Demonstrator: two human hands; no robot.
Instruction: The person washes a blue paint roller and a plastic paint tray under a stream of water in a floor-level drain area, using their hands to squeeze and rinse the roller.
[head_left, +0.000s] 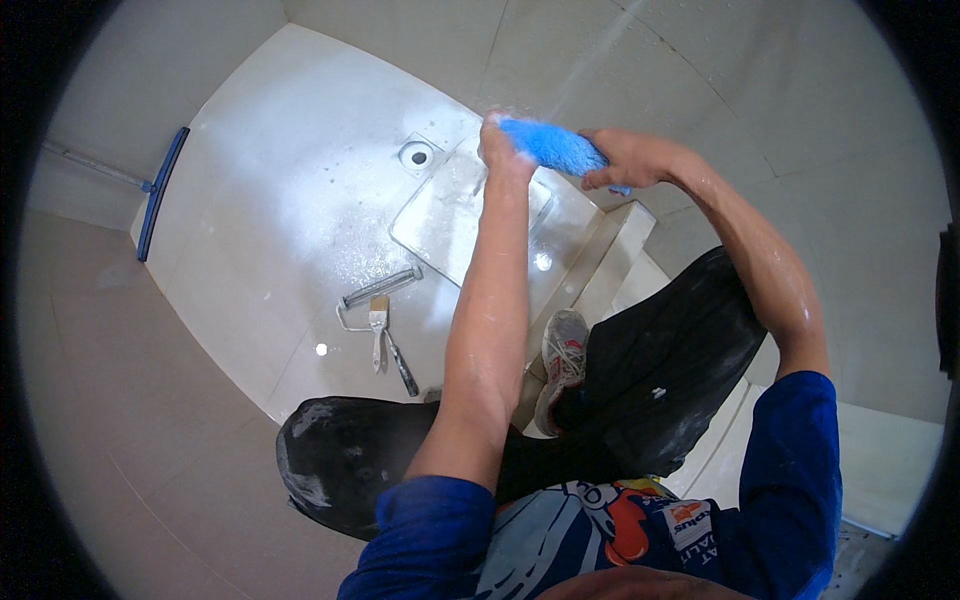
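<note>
Both hands gripping: left hand [497, 148] closed on one end of a blue sleeve [553, 146], right hand [640, 158] on the other. Sleeve is fuzzy, cylindrical, held up above a rectangular, rounded-corner tray [430, 225], probably shallow; forearm hides part. Round drain [416, 157] just beside tray. Nearby on wet, glossy floor [240, 260]: metal roller frame [385, 287] with dark grip, flat pale-bristled brush [378, 318]. Long blue squeegee [163, 195] well apart, far left.

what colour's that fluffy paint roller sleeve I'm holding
The paint roller sleeve is bright blue, seen best in the head view.
</note>
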